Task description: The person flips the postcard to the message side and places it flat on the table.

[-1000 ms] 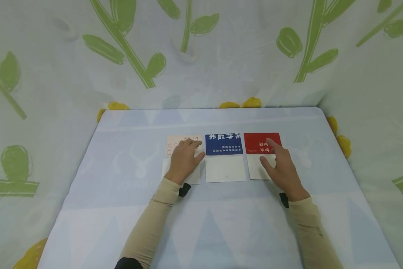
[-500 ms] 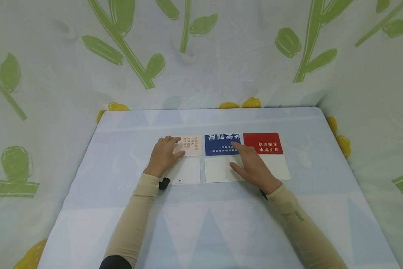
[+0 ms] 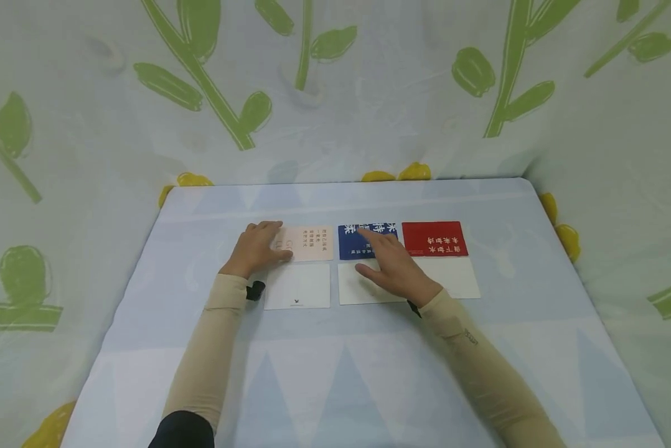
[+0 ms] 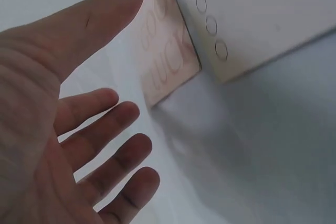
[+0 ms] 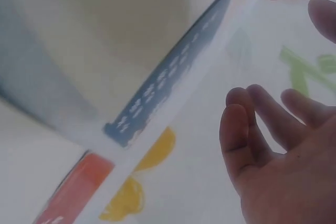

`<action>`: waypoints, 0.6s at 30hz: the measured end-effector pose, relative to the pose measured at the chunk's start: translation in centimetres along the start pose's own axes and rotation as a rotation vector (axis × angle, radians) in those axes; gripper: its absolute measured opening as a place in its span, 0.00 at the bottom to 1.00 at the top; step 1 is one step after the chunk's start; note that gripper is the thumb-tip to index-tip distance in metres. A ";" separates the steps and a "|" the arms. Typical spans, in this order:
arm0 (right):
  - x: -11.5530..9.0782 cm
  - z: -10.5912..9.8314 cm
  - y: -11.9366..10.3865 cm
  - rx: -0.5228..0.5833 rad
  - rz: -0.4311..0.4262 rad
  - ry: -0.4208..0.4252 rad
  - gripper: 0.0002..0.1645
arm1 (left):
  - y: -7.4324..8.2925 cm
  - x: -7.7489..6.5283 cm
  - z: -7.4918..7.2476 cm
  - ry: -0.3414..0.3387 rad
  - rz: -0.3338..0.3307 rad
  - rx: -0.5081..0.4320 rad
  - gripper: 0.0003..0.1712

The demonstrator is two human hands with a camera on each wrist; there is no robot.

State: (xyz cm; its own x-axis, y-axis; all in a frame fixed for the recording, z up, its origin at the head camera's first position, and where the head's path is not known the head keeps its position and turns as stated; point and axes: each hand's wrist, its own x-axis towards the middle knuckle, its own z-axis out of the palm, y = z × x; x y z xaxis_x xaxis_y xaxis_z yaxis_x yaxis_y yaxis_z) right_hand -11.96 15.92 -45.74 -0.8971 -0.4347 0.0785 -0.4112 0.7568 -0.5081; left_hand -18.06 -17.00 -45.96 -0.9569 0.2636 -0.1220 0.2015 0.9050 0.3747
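Both hands of mine are empty, fingers loose and thumbs held apart. Left hand [image 3: 253, 250] is at the left end of the pink card [image 3: 310, 244], right hand [image 3: 397, 267] is over part of the blue card [image 3: 353, 249]; honestly can't tell if either's touching. Red card [image 3: 433, 239] is just right of the blue one, so they make a row. On my side of the pink one there's a white card [image 3: 297, 286]. Everything's on a pale blue table [image 3: 313, 336], leafy green print cloth [image 3: 369, 112] behind.

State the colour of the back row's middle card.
The card is dark blue; clearest in the head view.
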 end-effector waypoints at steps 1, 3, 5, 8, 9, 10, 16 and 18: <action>0.2 0.1 -0.1 -0.005 -0.002 -0.005 0.49 | -0.1 0.1 -0.1 -0.017 0.003 0.006 0.50; 0.7 0.1 -0.5 -0.006 -0.004 -0.015 0.50 | -0.4 0.2 -0.3 -0.044 0.007 0.019 0.51; 1.2 0.2 -0.8 -0.008 -0.007 -0.028 0.50 | -0.5 0.3 -0.5 -0.059 0.014 0.029 0.52; 1.9 0.2 -1.3 -0.010 0.003 -0.048 0.50 | -0.6 0.4 -0.7 -0.070 0.017 0.036 0.53; 2.1 0.2 -1.4 -0.007 0.011 -0.055 0.51 | -0.6 0.4 -0.8 -0.073 0.018 0.036 0.53; 2.4 0.3 -1.5 -0.008 0.025 -0.062 0.51 | -0.6 0.4 -0.8 -0.077 0.021 0.035 0.53; 4.0 0.7 -2.0 -0.023 0.057 -0.086 0.51 | -0.2 0.4 -1.0 -0.095 0.000 0.033 0.51; 4.5 0.9 -2.1 -0.031 0.057 -0.087 0.52 | 0.0 0.5 -1.0 -0.107 -0.020 0.030 0.51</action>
State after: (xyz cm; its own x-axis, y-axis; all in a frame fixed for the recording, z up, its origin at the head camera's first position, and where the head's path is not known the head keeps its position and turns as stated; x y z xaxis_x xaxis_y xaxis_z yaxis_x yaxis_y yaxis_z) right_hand -14.96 11.95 -45.05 -0.9023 -0.4304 -0.0256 -0.3659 0.7957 -0.4826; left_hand -18.72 -17.22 -45.07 -0.9333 0.2784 -0.2268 0.1906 0.9194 0.3442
